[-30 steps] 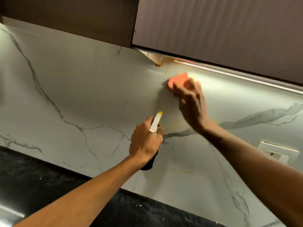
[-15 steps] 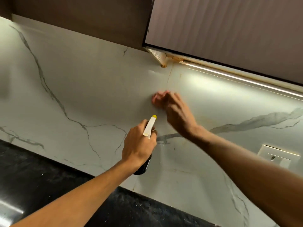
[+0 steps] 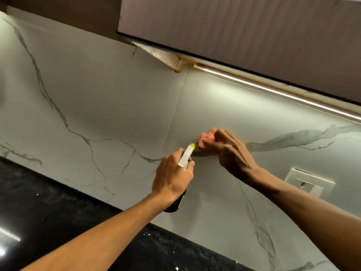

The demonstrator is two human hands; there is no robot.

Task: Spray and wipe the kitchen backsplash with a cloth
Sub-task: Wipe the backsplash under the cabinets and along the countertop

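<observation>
The white marble-veined backsplash [image 3: 109, 98] fills the middle of the head view. My right hand [image 3: 230, 151] presses an orange-pink cloth [image 3: 206, 138] flat against it, near a vertical seam; most of the cloth is hidden under the fingers. My left hand [image 3: 172, 178] grips a spray bottle [image 3: 186, 155] with a white head and yellow nozzle tip pointing up toward the cloth. The bottle's dark body shows just below the hand.
A black speckled countertop [image 3: 58, 212] runs along the bottom left. Upper cabinets [image 3: 234, 26] overhang the wall, with a lit light strip [image 3: 273, 90] beneath. A white wall socket [image 3: 309, 181] sits at the right, close to my right forearm.
My right hand has slid the cloth down the backsplash from just under the cabinet to level with the bottle's nozzle. The left hand has kept its hold on the bottle.
</observation>
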